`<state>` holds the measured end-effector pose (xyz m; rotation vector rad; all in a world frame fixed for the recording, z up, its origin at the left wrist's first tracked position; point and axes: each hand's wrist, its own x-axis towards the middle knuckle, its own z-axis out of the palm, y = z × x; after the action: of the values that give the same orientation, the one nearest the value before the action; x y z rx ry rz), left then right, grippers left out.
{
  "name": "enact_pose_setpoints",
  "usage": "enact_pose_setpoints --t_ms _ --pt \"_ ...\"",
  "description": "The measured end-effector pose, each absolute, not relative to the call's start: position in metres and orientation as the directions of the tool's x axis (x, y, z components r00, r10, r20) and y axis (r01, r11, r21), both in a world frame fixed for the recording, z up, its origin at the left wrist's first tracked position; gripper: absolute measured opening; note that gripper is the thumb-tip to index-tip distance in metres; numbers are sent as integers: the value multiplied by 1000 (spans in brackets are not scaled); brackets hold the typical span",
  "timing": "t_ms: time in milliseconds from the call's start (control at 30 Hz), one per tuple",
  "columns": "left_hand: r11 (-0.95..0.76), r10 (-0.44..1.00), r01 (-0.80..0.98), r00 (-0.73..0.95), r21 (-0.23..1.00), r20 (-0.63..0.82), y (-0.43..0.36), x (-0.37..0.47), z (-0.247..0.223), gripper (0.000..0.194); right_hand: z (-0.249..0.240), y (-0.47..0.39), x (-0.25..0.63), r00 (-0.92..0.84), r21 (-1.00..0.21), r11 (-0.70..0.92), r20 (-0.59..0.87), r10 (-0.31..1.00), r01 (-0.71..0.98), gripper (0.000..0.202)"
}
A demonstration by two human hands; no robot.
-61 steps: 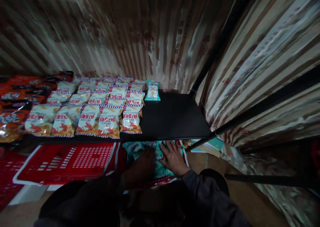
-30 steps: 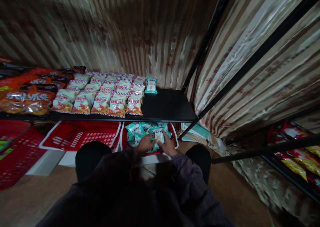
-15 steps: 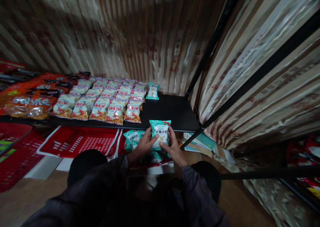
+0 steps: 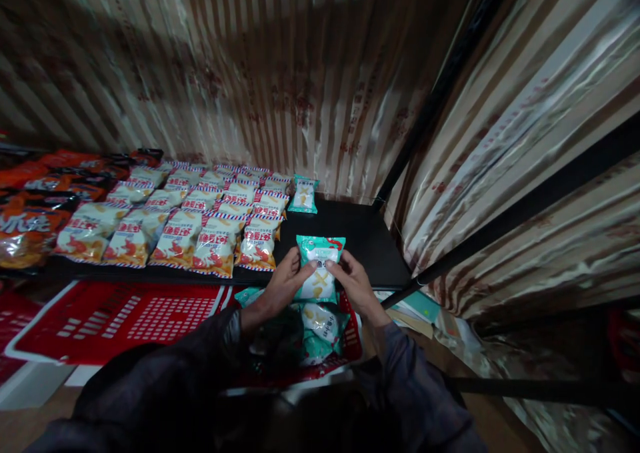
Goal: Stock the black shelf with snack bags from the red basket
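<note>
A teal and white snack bag [image 4: 320,283] is held upright between my two hands at the front edge of the black shelf [image 4: 345,230]. My left hand [image 4: 289,281] grips its left side, thumb across the front. On the right side my right hand [image 4: 354,283] grips it the same way. Another teal bag [image 4: 303,195] stands at the back of the shelf, beside rows of white and orange snack bags [image 4: 215,240]. Below my hands, more teal bags [image 4: 323,323] lie in a red basket [image 4: 354,333].
Orange and black bags [image 4: 30,230] fill the shelf's left part. A red basket with a white rim [image 4: 150,313] is below the shelf edge. Black posts [image 4: 525,203] slant across the right, before striped curtains [image 4: 300,73]. Papers [image 4: 420,306] lie low right.
The view has moved closer to the shelf. Both thumbs have shifted up on the held bag, and more of the teal bags in the basket below now show.
</note>
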<state>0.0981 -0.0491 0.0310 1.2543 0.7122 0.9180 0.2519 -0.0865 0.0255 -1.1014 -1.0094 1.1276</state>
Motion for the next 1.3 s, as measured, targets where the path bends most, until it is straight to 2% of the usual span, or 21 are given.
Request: enact_pose_setpoints --t_ms 167,367,633,833,967,1133,1300 --pt "72 926 -199 378 977 9 -43 104 30 42 22 -84 244 212 -978 91 50 976 -189 37" --pt "106 942 -179 333 978 -41 -41 104 26 47 19 -84 243 221 -978 99 57 974 -186 37" --pt "37 943 -181 333 983 26 -36 94 34 43 10 -85 241 239 -977 126 83 968 -171 36" --pt "97 942 -197 335 976 -26 -33 97 27 40 7 -83 252 239 -987 122 94 966 -103 35" --pt "107 934 -215 356 971 -24 -34 104 22 41 6 -79 258 325 -985 97 45 945 -146 31" --pt "105 935 -168 352 980 -40 -33 107 20 41 5 -74 258 359 -964 89 -8 933 -251 29" --pt "101 932 -112 359 989 -54 -33 107 23 38 1 -67 259 419 -956 75 -53 906 -283 30"
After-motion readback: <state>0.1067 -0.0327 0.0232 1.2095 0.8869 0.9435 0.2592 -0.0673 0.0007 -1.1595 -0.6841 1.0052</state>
